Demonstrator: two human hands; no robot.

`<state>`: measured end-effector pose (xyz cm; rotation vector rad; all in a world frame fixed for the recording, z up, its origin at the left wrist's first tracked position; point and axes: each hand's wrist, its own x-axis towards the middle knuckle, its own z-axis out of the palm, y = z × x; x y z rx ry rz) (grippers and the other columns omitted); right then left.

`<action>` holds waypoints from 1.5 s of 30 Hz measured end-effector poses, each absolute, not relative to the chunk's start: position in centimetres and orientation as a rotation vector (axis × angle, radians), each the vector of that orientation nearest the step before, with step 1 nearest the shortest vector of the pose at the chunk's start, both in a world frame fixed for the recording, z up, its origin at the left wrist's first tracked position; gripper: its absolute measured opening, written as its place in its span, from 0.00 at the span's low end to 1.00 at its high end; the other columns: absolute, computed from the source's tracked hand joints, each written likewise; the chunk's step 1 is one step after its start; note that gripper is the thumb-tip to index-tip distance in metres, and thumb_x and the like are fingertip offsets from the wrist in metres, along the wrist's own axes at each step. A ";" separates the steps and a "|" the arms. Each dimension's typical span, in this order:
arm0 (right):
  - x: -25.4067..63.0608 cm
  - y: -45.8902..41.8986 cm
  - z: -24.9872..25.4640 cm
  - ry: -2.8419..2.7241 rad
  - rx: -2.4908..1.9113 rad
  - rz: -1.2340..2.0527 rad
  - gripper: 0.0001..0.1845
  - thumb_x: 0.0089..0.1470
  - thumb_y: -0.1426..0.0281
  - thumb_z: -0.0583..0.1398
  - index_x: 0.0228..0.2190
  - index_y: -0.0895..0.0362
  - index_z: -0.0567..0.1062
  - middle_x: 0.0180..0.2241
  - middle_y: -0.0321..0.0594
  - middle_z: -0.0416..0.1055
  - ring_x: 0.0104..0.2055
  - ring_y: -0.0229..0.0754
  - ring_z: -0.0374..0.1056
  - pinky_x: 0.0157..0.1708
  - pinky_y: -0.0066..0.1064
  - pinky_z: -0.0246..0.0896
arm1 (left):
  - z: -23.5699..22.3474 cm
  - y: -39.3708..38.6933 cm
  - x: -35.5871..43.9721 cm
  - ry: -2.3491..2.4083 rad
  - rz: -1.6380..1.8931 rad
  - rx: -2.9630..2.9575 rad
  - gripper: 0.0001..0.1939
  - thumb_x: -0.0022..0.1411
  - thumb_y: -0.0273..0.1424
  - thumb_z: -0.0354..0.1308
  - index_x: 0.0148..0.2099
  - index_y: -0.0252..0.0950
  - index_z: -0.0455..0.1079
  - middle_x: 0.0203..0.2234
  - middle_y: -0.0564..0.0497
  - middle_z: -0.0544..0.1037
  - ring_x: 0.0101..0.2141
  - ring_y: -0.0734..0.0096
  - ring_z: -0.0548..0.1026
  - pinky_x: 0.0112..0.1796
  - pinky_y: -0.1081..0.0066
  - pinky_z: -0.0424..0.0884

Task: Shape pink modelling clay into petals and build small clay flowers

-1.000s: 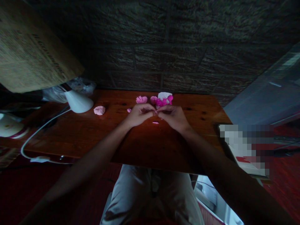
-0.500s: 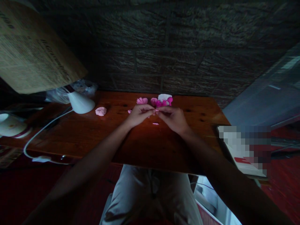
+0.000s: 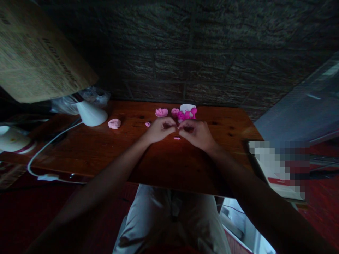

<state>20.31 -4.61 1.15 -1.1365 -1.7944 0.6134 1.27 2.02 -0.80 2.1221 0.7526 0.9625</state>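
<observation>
My left hand (image 3: pixel 159 129) and my right hand (image 3: pixel 196 132) meet fingertip to fingertip over the middle of the wooden table (image 3: pixel 132 155). Both are curled in a pinch on a tiny pink piece of clay between them, mostly hidden by the fingers. A small pink scrap (image 3: pixel 177 138) lies on the table just below the fingertips. Behind the hands lie a pale pink petal shape (image 3: pixel 161 112), a cluster of bright magenta clay pieces (image 3: pixel 185 114) on a white lump (image 3: pixel 188 107), and a small pink bit (image 3: pixel 147 124).
A pale pink clay lump (image 3: pixel 114 123) lies left of the hands, near a white lamp base (image 3: pixel 91 114) with a white cable (image 3: pixel 39 155). A dark brick wall stands behind the table. A book or paper (image 3: pixel 275 176) lies at the right edge.
The hands have stayed together, working the small pink piece; the fingers have curled in tighter. The view has shifted slightly.
</observation>
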 end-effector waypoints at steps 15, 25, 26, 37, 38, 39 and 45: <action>21.4 -3.4 0.2 -1.443 -1.119 0.936 0.12 0.50 0.66 0.66 0.37 0.54 0.85 0.30 0.37 0.79 0.29 0.38 0.70 0.34 0.35 0.70 | 2.7 5.3 -8.1 1.301 0.800 2.272 0.10 0.58 0.36 0.61 0.35 0.36 0.82 0.33 0.48 0.86 0.35 0.62 0.81 0.39 0.68 0.74; 21.2 -3.3 0.0 -1.388 -1.094 1.062 0.18 0.48 0.57 0.71 0.39 0.53 0.86 0.31 0.38 0.81 0.31 0.39 0.73 0.35 0.35 0.73 | 1.5 5.7 -7.6 1.322 0.603 2.274 0.07 0.54 0.33 0.63 0.32 0.41 0.83 0.24 0.52 0.84 0.26 0.65 0.79 0.31 0.71 0.71; 21.2 -3.3 0.1 -1.385 -1.089 1.062 0.19 0.48 0.56 0.71 0.40 0.53 0.86 0.32 0.38 0.81 0.32 0.39 0.73 0.35 0.35 0.73 | 1.6 5.6 -7.5 1.315 0.602 2.289 0.07 0.54 0.33 0.63 0.32 0.41 0.83 0.22 0.52 0.83 0.24 0.66 0.78 0.30 0.71 0.70; 21.0 -3.6 0.5 -1.481 -1.083 1.097 0.14 0.46 0.58 0.72 0.34 0.53 0.85 0.37 0.39 0.83 0.36 0.40 0.75 0.42 0.37 0.72 | 1.1 5.7 -7.3 1.404 0.580 2.206 0.05 0.52 0.32 0.64 0.32 0.40 0.82 0.25 0.51 0.84 0.26 0.66 0.79 0.30 0.71 0.70; 21.0 -3.6 0.5 -1.479 -1.085 1.100 0.14 0.46 0.58 0.72 0.33 0.54 0.84 0.36 0.39 0.82 0.36 0.40 0.75 0.42 0.36 0.72 | 1.1 5.7 -7.3 1.401 0.583 2.224 0.06 0.52 0.31 0.64 0.33 0.40 0.82 0.26 0.51 0.84 0.27 0.65 0.79 0.31 0.70 0.70; 21.0 -3.6 0.5 -1.477 -1.082 1.103 0.15 0.46 0.58 0.72 0.33 0.54 0.84 0.36 0.39 0.82 0.35 0.40 0.74 0.41 0.36 0.72 | 1.2 5.6 -7.2 1.402 0.585 2.241 0.07 0.53 0.32 0.65 0.35 0.40 0.82 0.28 0.51 0.84 0.29 0.64 0.80 0.33 0.70 0.71; 21.2 -3.4 0.3 -1.474 -1.050 1.103 0.18 0.48 0.52 0.71 0.32 0.54 0.84 0.32 0.38 0.80 0.31 0.38 0.72 0.37 0.34 0.71 | 2.2 3.4 -4.2 1.169 0.871 2.434 0.12 0.61 0.38 0.65 0.44 0.37 0.81 0.38 0.46 0.84 0.39 0.62 0.79 0.43 0.66 0.72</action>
